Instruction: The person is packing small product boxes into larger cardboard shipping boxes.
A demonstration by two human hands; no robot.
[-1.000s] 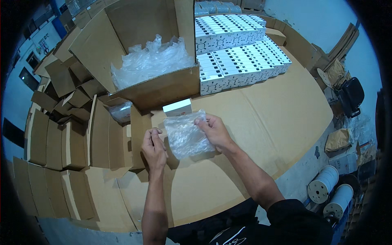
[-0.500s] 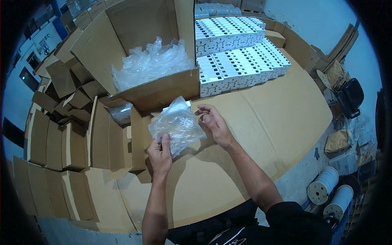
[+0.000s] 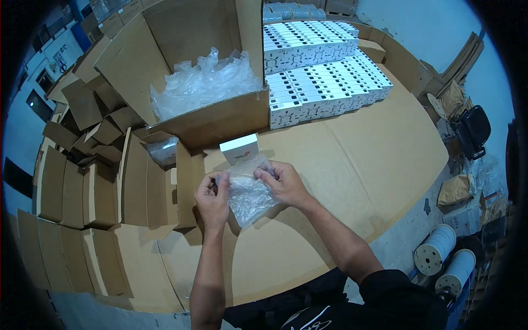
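Between my two hands hangs a clear plastic bag (image 3: 250, 198), crumpled and hanging down toward me. My left hand (image 3: 213, 195) pinches its left upper corner, and my right hand (image 3: 287, 184) grips the right upper corner with thumb and fingers. Just beyond the bag's upper edge stands a small white box (image 3: 240, 149) on the cardboard-covered table; the bag hides its lower part. Left of my left hand is an open narrow carton (image 3: 186, 187) with a plastic-wrapped item (image 3: 163, 152) inside at its far end.
A large open cardboard box (image 3: 220, 122) full of clear plastic bags (image 3: 206, 82) stands beyond my hands. Right of it are stacked rows of white boxes (image 3: 324, 91). Several open cartons (image 3: 99, 195) line the left side. Cable spools (image 3: 434, 250) sit on the floor at right.
My right hand has moved left and down and taken hold of the bag. The bag has dropped toward me and is spread between both hands, uncovering the small white box behind it.
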